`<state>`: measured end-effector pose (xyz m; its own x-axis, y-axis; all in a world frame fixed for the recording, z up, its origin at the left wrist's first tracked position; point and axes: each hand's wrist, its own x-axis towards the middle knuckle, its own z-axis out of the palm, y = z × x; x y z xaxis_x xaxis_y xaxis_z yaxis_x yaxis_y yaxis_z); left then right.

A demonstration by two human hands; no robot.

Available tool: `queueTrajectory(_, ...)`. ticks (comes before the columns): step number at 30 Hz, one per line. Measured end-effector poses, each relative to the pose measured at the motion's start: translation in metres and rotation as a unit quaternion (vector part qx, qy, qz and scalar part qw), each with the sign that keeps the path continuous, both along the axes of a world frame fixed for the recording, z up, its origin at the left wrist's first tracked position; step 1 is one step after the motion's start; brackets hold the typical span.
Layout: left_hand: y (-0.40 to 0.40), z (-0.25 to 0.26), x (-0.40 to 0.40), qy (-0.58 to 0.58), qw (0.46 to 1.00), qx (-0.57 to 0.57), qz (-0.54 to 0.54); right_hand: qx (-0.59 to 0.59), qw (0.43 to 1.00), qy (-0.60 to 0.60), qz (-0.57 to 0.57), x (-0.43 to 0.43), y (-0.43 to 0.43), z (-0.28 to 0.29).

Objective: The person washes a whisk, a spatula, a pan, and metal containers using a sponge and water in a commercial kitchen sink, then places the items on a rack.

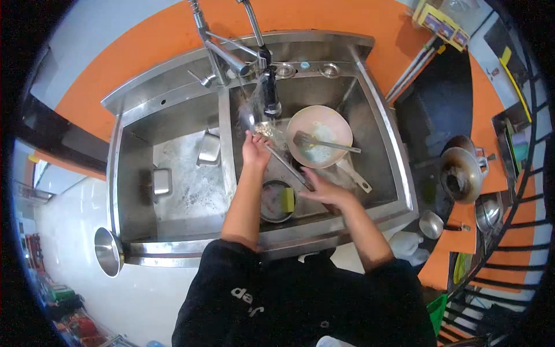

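My left hand (256, 152) holds a long-handled metal ladle (284, 162) near its bowl, in the right basin of a steel double sink. Water from the black spray head (272, 95) splashes around the ladle's bowl. My right hand (323, 188) has its fingers spread at the handle's lower end; whether it grips is unclear. Right of the ladle, a light frying pan (321, 115) holds foamy water, with a slotted spatula (334, 145) across it. Below my left hand sits a round dark pan (265, 210) with a yellow-green sponge (287, 200) in it.
Two small steel containers (210, 148) (162, 181) lie in the left basin (186, 208). A steel bowl (107, 251) is at the sink's front left corner. Sink strainers (329, 70) rest on the back ledge. Pots and a blackened wok (461, 175) hang or stand at the right.
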<state>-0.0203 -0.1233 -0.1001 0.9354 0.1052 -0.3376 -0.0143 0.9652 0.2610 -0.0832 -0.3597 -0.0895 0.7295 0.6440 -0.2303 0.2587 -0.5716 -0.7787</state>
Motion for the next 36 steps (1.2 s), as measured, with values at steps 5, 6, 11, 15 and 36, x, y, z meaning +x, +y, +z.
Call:
queueTrajectory(5, 0.05, -0.024, -0.052, -0.021, 0.999, -0.044, -0.011, -0.024, 0.989, 0.143, 0.027, -0.019, 0.041, 0.028)
queueTrajectory(6, 0.045, -0.016, -0.054, -0.022, 0.998, -0.049, -0.017, -0.058, 0.996, 0.069, -0.016, -0.024, 0.033, 0.034)
queueTrajectory(11, 0.051, -0.001, -0.091, 0.043, 0.979, 0.136, -0.144, -0.066, 0.977, -0.106, -0.17, -0.057, 0.0, 0.058)
queueTrajectory(15, 0.016, 0.068, -0.11, -0.094, 0.989, 0.088, -0.07, -0.025, 0.948, -0.275, -0.155, -0.061, -0.034, 0.065)
queueTrajectory(36, -0.097, -0.052, -0.139, -0.093, 0.154, 0.926, -0.333, -0.18, 0.739, -0.422, -0.492, -0.283, -0.437, 0.051)
